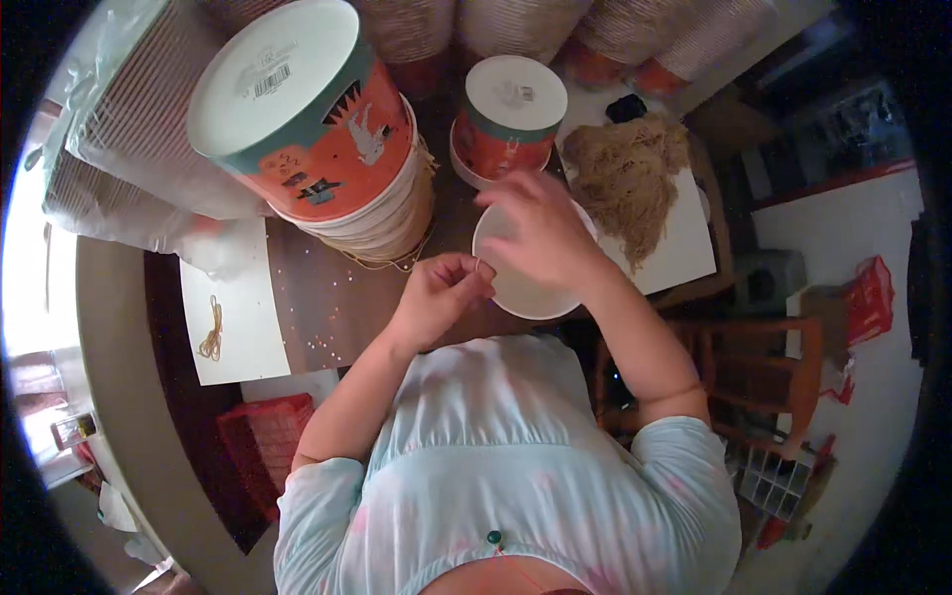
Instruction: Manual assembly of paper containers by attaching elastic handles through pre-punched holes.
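Left hand (439, 295) pinched narrow on a thin tan cord (480, 265), right hand (540, 236) just beside it, fingers curled over a white round lid (521, 290) on the brown table (327, 297), tan cord pile (625, 178) on white sheet beyond, stacked orange-and-white tubs (327, 129) farther back

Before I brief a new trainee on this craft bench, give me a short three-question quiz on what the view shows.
1. True or false: the right hand rests over the white round lid.
2. What lies on the white sheet to the right?
A. a pile of tan cord
B. scissors
C. a cup
3. What stands on the table just beyond the left hand?

Key:
1. True.
2. A.
3. The tall stack of orange patterned tubs; a smaller orange tub stands to its right.
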The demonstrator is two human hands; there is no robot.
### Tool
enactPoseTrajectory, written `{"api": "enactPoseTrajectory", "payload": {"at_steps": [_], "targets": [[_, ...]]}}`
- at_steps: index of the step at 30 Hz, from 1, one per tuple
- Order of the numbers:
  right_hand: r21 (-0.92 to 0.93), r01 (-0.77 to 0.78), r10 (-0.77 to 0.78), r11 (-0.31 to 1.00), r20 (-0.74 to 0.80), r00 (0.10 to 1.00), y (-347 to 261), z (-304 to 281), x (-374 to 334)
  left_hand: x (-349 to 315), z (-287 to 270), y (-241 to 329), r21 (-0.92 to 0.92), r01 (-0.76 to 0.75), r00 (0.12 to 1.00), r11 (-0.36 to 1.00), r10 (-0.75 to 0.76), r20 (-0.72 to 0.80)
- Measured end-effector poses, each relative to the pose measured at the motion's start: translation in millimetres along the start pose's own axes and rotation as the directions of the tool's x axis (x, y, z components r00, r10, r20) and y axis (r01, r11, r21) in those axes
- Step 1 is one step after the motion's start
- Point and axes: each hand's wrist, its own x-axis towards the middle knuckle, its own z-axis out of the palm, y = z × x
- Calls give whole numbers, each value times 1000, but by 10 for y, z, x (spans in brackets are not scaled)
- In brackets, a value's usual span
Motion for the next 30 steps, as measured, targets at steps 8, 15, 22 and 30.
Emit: {"api": "enactPoseTrajectory", "payload": {"at_steps": [8, 15, 22, 30], "targets": [[438, -496, 374, 750, 337, 864, -277, -66, -648, 1, -166, 98, -210, 161, 986, 964, -148, 74], [349, -317, 227, 882, 274, 935, -215, 206, -593, 15, -159, 129, -154, 145, 987, 977, -131, 96], [205, -396, 387, 895, 84, 918, -715, 84, -755, -238, -53, 138, 827, -267, 909, 494, 414, 46], [72, -464, 461, 883, 53, 886, -951, 281, -1023, -351, -142, -195, 880, -437, 689, 188, 699, 193]]}}
